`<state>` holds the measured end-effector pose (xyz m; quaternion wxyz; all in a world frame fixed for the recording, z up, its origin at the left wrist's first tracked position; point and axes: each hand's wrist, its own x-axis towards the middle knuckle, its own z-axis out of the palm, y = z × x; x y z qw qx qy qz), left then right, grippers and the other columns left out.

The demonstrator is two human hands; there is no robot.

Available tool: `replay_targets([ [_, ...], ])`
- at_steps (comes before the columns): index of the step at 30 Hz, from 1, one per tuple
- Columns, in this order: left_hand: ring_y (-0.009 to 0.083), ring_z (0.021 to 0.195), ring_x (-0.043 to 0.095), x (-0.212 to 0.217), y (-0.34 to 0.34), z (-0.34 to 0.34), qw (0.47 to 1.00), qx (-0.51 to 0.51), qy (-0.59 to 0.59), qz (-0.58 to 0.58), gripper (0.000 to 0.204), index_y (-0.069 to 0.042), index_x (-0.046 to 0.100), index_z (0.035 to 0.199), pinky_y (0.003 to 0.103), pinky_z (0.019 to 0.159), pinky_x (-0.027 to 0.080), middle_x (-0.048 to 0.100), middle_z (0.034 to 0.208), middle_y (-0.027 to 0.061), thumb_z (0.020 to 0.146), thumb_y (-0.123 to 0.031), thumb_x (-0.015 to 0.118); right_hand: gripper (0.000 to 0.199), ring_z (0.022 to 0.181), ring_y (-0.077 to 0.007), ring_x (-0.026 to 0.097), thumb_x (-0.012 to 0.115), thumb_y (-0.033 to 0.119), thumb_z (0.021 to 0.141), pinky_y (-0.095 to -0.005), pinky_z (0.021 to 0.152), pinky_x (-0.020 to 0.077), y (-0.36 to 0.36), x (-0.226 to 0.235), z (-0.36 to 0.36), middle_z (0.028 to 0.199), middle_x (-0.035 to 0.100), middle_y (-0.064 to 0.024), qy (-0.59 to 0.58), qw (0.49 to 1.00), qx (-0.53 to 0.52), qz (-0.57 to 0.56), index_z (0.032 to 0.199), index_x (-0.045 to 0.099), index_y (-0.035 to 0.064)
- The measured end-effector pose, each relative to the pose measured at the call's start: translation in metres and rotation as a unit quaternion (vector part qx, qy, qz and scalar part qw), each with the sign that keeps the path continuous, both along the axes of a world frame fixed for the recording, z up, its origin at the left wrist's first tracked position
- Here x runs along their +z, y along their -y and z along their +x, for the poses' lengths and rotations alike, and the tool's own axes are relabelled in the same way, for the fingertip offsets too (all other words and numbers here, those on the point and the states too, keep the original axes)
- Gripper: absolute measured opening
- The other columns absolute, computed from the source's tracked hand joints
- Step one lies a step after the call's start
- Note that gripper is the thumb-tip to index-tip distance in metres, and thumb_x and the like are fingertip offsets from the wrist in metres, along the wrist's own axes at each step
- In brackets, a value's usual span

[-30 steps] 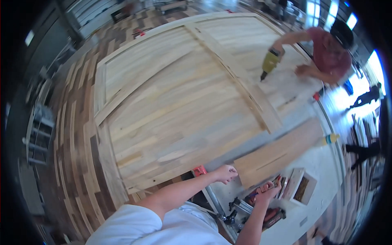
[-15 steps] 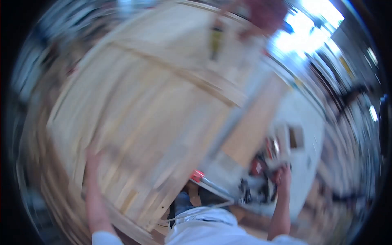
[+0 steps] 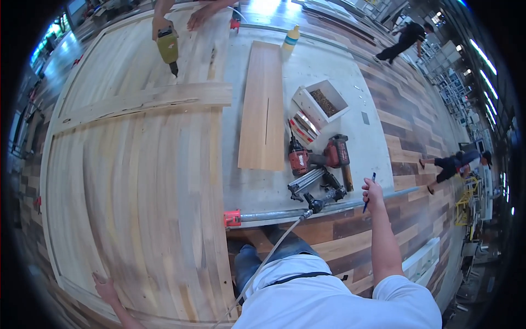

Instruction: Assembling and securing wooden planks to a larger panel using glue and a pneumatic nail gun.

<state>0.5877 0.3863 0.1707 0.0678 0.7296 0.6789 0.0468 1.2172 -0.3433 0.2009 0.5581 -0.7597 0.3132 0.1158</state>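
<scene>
My right hand (image 3: 373, 196) is closed around a dark blue pen (image 3: 374, 177), held off the near right side of the work table. My left hand (image 3: 105, 288) rests with fingers apart on the near left part of a large pale wood panel (image 3: 159, 192). Nearest to the right hand lie a red and black cordless drill (image 3: 320, 156) and a black and silver air nailer (image 3: 318, 189) with a hose (image 3: 274, 249). Across the panel, a co-worker's hand (image 3: 161, 26) grips a yellow-green power tool (image 3: 167, 46) pointing at a wooden crosspiece (image 3: 145, 102).
A slotted wood board (image 3: 262, 109), a white box of screws (image 3: 322, 101), small boxes (image 3: 304, 127) and a yellow glue bottle (image 3: 291, 38) sit on the white tabletop (image 3: 339, 66). A metal pipe clamp (image 3: 263, 217) spans the near edge. Two people (image 3: 408, 41) are off right.
The view has turned and steadied from a blur. My right hand now shows apart from the tools, with a pen in it. The left hand sits lower on the panel.
</scene>
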Motion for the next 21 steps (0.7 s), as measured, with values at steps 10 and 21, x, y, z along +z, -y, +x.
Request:
replay_targets([
  [10, 0.0378, 0.115, 0.049, 0.086, 0.222, 0.055, 0.997, -0.01, -0.076, 0.018, 0.098, -0.014, 0.037, 0.145, 0.044, 0.102, 0.039, 0.052, 0.121, 0.0189, 0.053, -0.014, 0.073, 0.024, 0.045, -0.0089, 0.04, 0.057, 0.032, 0.09, -0.0253, 0.034, 0.0296, 0.076, -0.113, 0.126, 0.067, 0.047, -0.0021, -0.018, 0.995, 0.049, -0.079, 0.09, 0.048, 0.0104],
  [21, 0.0344, 0.112, 0.049, 0.093, 0.347, 0.114, 0.999, 0.012, -0.027, 0.042, 0.1, -0.019, 0.039, 0.144, 0.042, 0.101, 0.038, 0.052, 0.117, 0.0161, 0.051, -0.017, 0.076, 0.049, 0.116, -0.0356, 0.056, 0.062, 0.026, 0.08, -0.0404, 0.098, 0.0428, 0.111, -0.181, 0.207, 0.12, 0.06, -0.0256, 0.031, 0.88, 0.248, -0.404, 0.121, 0.059, -0.0007],
])
